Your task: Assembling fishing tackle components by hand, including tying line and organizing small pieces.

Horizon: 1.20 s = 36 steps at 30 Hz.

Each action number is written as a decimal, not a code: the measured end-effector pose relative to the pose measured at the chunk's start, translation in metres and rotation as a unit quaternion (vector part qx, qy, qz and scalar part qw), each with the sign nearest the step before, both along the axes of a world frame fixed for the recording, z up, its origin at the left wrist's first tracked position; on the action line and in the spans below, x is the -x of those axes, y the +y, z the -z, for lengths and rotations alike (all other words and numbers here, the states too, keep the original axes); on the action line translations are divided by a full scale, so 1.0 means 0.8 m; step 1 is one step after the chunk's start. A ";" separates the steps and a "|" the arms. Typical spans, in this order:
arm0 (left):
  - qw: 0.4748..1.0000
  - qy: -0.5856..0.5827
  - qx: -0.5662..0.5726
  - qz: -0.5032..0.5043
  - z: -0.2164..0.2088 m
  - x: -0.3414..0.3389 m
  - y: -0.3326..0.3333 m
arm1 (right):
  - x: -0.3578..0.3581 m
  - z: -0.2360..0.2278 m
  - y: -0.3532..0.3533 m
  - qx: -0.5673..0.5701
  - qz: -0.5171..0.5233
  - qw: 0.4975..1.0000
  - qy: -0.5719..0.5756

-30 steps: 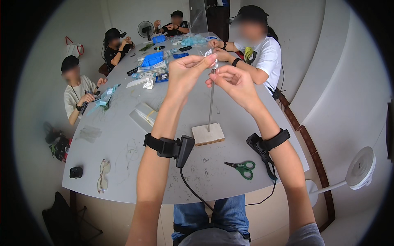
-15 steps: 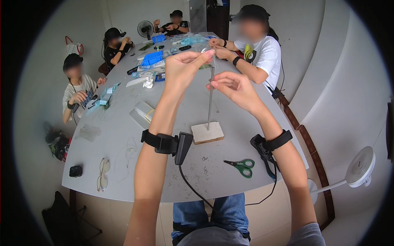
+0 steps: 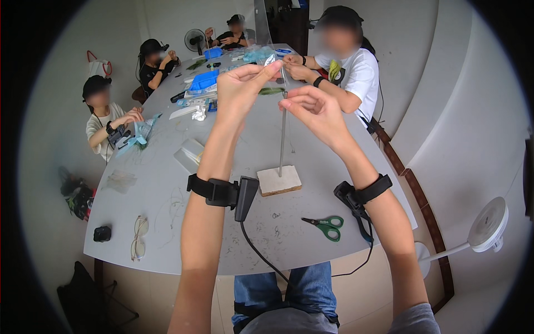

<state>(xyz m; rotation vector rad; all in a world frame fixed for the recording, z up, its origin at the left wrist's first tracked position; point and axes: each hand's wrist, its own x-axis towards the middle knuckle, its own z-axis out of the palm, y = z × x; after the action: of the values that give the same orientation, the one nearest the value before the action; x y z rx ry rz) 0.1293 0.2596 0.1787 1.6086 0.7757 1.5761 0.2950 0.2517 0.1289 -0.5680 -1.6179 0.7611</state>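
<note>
A thin metal rod stands upright on a small white-topped block in front of me. My left hand is raised left of the rod's top, thumb and finger pinched on a piece of shiny silvery film. Clear plastic sheeting shows above these fingertips; whether it joins the film I cannot tell. Level with the rod's upper end, my right hand is closed in a pinch, its thumb tip against or just in front of the rod. Whatever lies between those fingers is too small to make out.
Green-handled scissors, eyeglasses and a small black box lie on the grey table. Farther off are a clear packet, crumpled foil and a blue tray. Several people sit around the table.
Both my hands have shifted slightly left and up. The clear sheeting now reaches down closer to my fingers. The person at the left has brought a hand toward the blue packet.
</note>
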 end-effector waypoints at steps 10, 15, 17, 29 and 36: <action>1.000 0.022 -0.014 -0.003 -0.001 -0.003 0.002 | 0.017 0.001 0.006 -0.032 0.040 0.998 0.025; 0.999 0.035 -0.003 0.004 0.000 -0.003 -0.001 | 0.019 -0.001 0.002 -0.023 0.022 0.999 0.028; 1.000 0.028 -0.005 0.012 0.003 -0.001 0.002 | 0.021 -0.001 0.003 -0.016 0.020 0.999 0.032; 0.999 0.040 0.001 0.034 0.014 0.003 0.010 | 0.019 0.002 0.001 0.044 -0.023 0.997 0.061; 0.996 0.059 -0.007 0.068 0.024 0.003 0.012 | 0.003 0.011 0.001 0.060 -0.020 0.998 -0.023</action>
<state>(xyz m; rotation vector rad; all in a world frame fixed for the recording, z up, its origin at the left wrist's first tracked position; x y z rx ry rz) 0.1266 0.2691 0.1591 1.7400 0.7018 1.4038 0.2924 0.2521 0.1199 -0.6443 -1.6381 0.8857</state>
